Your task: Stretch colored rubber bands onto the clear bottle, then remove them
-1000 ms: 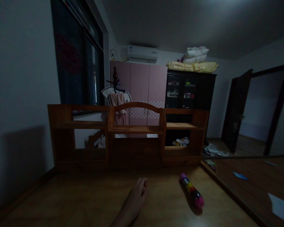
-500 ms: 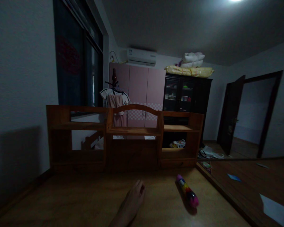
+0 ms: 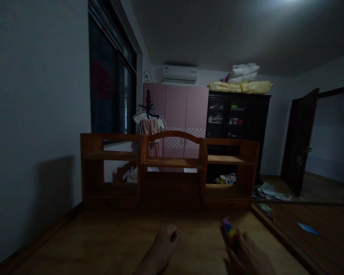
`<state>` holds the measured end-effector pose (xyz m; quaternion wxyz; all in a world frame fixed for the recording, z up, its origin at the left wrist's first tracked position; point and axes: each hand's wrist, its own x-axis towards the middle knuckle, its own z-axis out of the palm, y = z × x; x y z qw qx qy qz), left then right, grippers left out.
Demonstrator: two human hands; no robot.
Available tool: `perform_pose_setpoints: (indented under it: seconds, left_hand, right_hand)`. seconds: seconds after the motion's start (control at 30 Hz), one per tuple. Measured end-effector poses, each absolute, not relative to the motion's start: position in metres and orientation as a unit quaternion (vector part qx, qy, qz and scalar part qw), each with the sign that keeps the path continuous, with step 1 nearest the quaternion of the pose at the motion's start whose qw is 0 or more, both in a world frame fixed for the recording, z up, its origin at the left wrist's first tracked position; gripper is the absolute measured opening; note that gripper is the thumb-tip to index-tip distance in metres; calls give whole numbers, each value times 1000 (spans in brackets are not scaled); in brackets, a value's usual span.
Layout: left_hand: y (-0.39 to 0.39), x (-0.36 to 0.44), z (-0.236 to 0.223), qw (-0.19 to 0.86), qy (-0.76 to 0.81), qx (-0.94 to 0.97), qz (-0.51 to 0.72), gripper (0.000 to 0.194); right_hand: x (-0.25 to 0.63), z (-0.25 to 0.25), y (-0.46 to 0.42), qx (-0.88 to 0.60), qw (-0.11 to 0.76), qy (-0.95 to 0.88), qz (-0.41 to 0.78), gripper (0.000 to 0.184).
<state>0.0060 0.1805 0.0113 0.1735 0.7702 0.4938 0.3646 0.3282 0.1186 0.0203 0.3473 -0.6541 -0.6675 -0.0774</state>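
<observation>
On the wooden desk top point(image 3: 103, 236), my left hand point(image 3: 164, 244) rests with its fingers curled into a loose fist and nothing visible in it. To its right, my right hand point(image 3: 248, 252) is around the lower part of a short rainbow-coloured stick point(image 3: 231, 231) with a purple tip. Fingers lie along the stick's right side and the thumb is on its left. The stick's lower end is hidden by the hand. It still lies slanted on or close to the desk; the dim light makes any gap hard to tell.
A wooden shelf unit point(image 3: 172, 165) spans the desk's back edge. A wall point(image 3: 40, 95) borders the left, and a raised edge point(image 3: 278, 238) runs along the right. Beyond it, a blue card point(image 3: 308, 228) lies on a brown surface point(image 3: 283, 221).
My right hand has come into view from below and closed around the rainbow-coloured stick. My left hand stays in nearly the same place. The whole view has turned slightly left.
</observation>
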Motion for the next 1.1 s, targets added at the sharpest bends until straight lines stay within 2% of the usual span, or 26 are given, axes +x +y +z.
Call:
perform_pose_setpoints:
  seconds: [0.17, 0.3, 0.4, 0.47, 0.6, 0.73, 0.83, 1.1]
  left_hand:
    - [178, -8, 29, 161, 490, 766, 383, 31]
    - [174, -6, 36, 199, 481, 725, 452, 32]
    - [167, -3, 34, 220, 476, 686, 504, 47]
    - [163, -5, 31, 215, 457, 697, 509, 50]
    - [157, -17, 21, 185, 428, 752, 467, 52]
    - [158, -31, 17, 176, 450, 784, 391, 54]
    - [160, -32, 22, 170, 453, 799, 355, 44]
    - [150, -20, 45, 202, 475, 770, 376, 35]
  right_hand:
    - [319, 9, 133, -659, 292, -693, -20, 28]
    - [303, 46, 137, -579, 317, -749, 61, 38]
    - [271, 78, 139, -474, 345, -799, 136, 41]
    - [249, 88, 141, -434, 354, -808, 183, 42]
    - [222, 80, 143, -405, 377, -789, 267, 42]
    - [215, 58, 137, -407, 356, -730, 417, 43]
    - [213, 49, 131, -406, 348, -685, 495, 43]
    - [205, 45, 123, -400, 361, -700, 468, 41]
